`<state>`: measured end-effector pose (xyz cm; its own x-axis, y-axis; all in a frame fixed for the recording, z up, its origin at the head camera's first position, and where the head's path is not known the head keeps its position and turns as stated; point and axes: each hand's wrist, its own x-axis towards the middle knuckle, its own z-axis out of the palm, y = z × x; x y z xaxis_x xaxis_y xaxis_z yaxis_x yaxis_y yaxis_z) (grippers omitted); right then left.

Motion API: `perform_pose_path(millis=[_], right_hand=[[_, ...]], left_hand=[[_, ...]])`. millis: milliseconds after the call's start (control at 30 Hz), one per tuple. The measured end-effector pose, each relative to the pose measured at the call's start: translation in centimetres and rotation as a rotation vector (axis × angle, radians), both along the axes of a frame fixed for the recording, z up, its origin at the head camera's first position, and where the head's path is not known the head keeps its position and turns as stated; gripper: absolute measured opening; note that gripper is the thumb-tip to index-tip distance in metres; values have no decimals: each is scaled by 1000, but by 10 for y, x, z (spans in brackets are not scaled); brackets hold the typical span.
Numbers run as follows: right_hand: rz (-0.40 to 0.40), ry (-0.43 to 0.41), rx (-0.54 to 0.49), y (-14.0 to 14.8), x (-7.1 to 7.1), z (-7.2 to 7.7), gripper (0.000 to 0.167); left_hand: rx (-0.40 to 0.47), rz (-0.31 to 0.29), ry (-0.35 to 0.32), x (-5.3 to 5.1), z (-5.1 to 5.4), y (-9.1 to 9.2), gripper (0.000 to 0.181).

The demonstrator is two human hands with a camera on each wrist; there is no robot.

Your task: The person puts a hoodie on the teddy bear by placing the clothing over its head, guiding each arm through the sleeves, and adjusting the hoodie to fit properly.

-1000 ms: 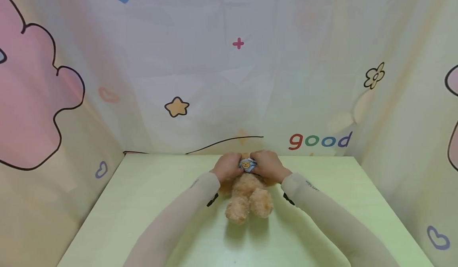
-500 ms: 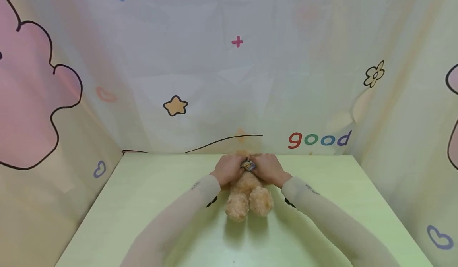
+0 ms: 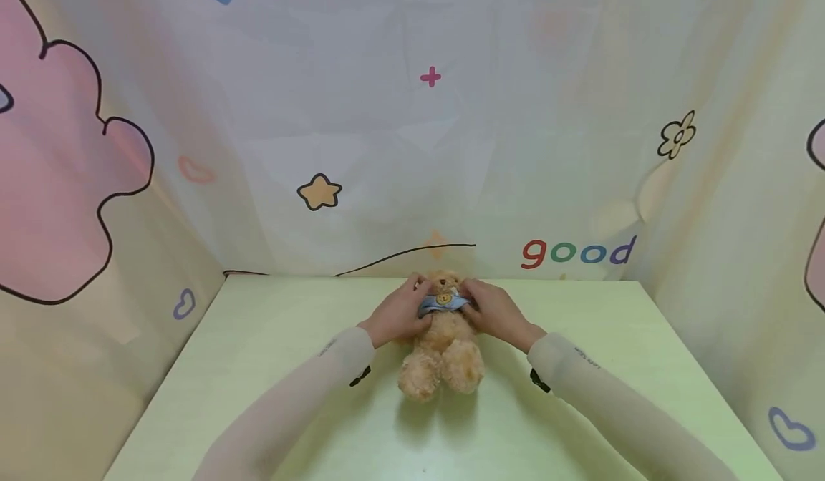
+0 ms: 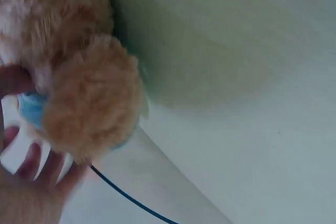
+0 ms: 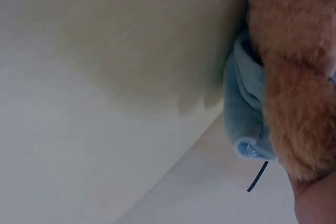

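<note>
A light-brown teddy bear [image 3: 445,334] has its legs toward the near side and a blue cloth [image 3: 443,302] with a bear-face print across its chest. My left hand [image 3: 398,313] is at the bear's side by the cloth's left end; its fingers [image 4: 50,166] are spread beside the furry arm [image 4: 94,98] in the left wrist view. On the other side, my right hand [image 3: 501,314] holds the cloth's right end between fingers and thumb. The right wrist view shows the blue cloth [image 5: 244,98] loose behind the fur, with most of that hand [image 5: 317,203] hidden.
The pale green tabletop [image 3: 271,366] extends around the bear. Behind it hangs a printed curtain [image 3: 361,109] with a star, a heart and the word "good", and further curtain sides stand at left and right. A dark cord [image 4: 131,200] crosses the left wrist view.
Both hands have moved apart from close together over the chest. The bear's face and more of the blue cloth now show between them, and the left fingers have loosened.
</note>
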<state>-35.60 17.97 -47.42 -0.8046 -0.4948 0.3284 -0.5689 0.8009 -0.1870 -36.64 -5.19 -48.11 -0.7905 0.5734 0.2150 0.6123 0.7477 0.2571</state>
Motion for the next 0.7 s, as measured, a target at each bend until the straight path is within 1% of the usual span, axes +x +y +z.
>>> perform_pose_path(millis=[67, 133, 167, 233, 300, 367, 433, 500, 567, 633, 667, 700], right_hand=[[-13, 30, -16, -2, 4, -3, 12], [-9, 16, -50, -5, 7, -4, 12], [-5, -13, -77, -7, 9, -4, 12], [-3, -101, -154, -9, 10, -3, 12], [-9, -187, -215, -10, 12, -1, 12], [-14, -223, -224, -10, 12, 0, 11], [-14, -212, -184, -8, 14, 0, 10], [-8, -177, -110, -5, 14, -1, 11], [-5, -149, -39, -1, 16, -2, 11], [8, -149, 2, 4, 17, -2, 10], [19, -153, 15, 5, 18, -2, 10], [34, -166, 19, 7, 18, -1, 9]], left_hand=[[-24, 22, 78, 4, -4, 0, 38], [-47, 46, 149, 7, -6, 2, 35], [-61, 53, 175, 8, -8, 2, 35], [-82, 53, 200, 10, -11, 4, 31], [-78, 36, 213, 11, -14, 6, 26], [-58, 16, 204, 10, -16, 5, 22], [-10, -5, 164, 8, -16, 4, 20], [51, -30, 61, 6, -14, 0, 18], [85, -55, -54, 4, -10, -4, 16], [66, -84, -135, 3, -6, -8, 15], [46, -103, -158, 2, -4, -9, 15], [16, -119, -165, 1, -3, -11, 15]])
